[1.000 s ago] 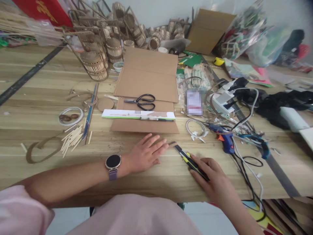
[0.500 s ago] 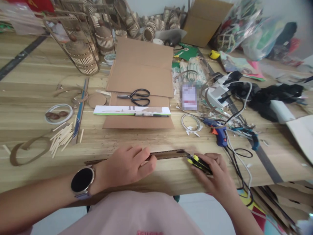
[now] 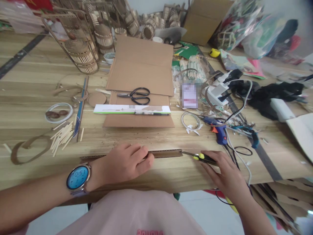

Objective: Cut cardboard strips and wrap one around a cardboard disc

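Note:
A narrow corrugated cardboard strip (image 3: pixel 168 153) lies near the table's front edge, running left to right. My left hand (image 3: pixel 129 161) is closed on its middle, with the fingers bent over it; that part of the strip is hidden. My right hand (image 3: pixel 221 166) grips a black and yellow utility knife (image 3: pixel 205 158). The knife's blade points left, its tip close to the strip's right end; whether they touch I cannot tell. On my left wrist is a watch (image 3: pixel 78 178) with a lit face.
Beyond the strip lie cardboard sheets (image 3: pixel 144 65) with black-handled scissors (image 3: pixel 140 96) and a pen (image 3: pixel 151 113). Small wooden sticks (image 3: pixel 62 138) are at left. A blue glue gun (image 3: pixel 221 133), tape roll (image 3: pixel 190 121) and cables are at right. Slatted lantern-like baskets (image 3: pixel 83 58) stand behind.
The utility knife has moved slightly right, off the strip's end, and turned flatter. My left hand and the strip have shifted a little left. The watch face has lit up.

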